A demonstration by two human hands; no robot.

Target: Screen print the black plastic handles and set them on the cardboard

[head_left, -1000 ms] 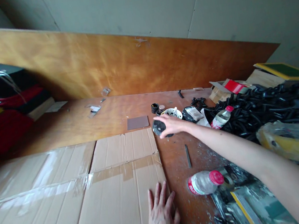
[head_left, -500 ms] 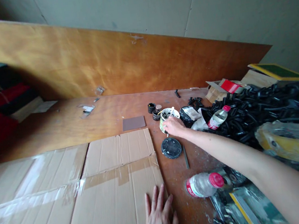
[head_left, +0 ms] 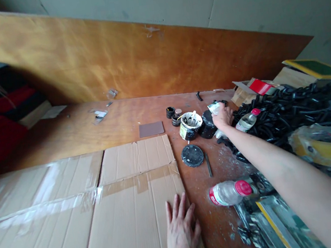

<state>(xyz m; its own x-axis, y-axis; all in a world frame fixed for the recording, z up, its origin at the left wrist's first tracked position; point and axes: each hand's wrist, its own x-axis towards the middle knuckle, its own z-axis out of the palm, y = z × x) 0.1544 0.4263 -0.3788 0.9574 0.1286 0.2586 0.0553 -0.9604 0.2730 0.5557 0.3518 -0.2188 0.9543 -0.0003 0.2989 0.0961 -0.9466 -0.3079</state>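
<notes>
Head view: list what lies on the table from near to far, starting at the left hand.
The left hand, flat on the cardboard → lying plastic bottle → black lid → white tub → small black rings.

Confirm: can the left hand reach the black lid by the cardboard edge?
Probably yes. The left hand lies flat on the cardboard, empty; only bare table separates it from the black lid. The bottle lies off to the side of that path.

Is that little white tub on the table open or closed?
Open. The tub shows its dark-smeared inside with a stick in it; a round black lid lies flat nearby.
</notes>
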